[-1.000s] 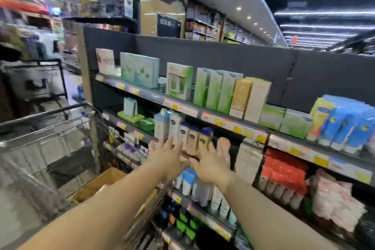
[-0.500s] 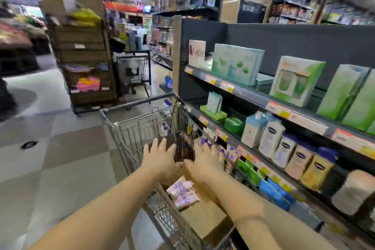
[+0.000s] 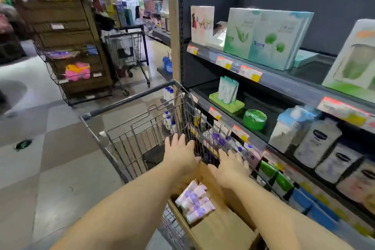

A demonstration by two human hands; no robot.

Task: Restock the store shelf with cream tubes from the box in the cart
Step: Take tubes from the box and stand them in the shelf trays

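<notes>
We see the left hand (image 3: pixel 178 155) and right hand (image 3: pixel 230 165) with fingers straight, holding nothing, over the far end of the cardboard box (image 3: pixel 221 227) in the cart (image 3: pixel 129 97). The cream tubes (image 3: pixel 194 201) lie in the box, just below both wrists, beside the shelf (image 3: pixel 284 81).

A single head-worn wide-angle view looks forward and down from above the person's outstretched forearms, close over the cart (image 3: pixel 129 128) and its cardboard box (image 3: pixel 221 227). It faces along the store shelf (image 3: pixel 284 81) on the right, with the aisle floor to the left.
</notes>
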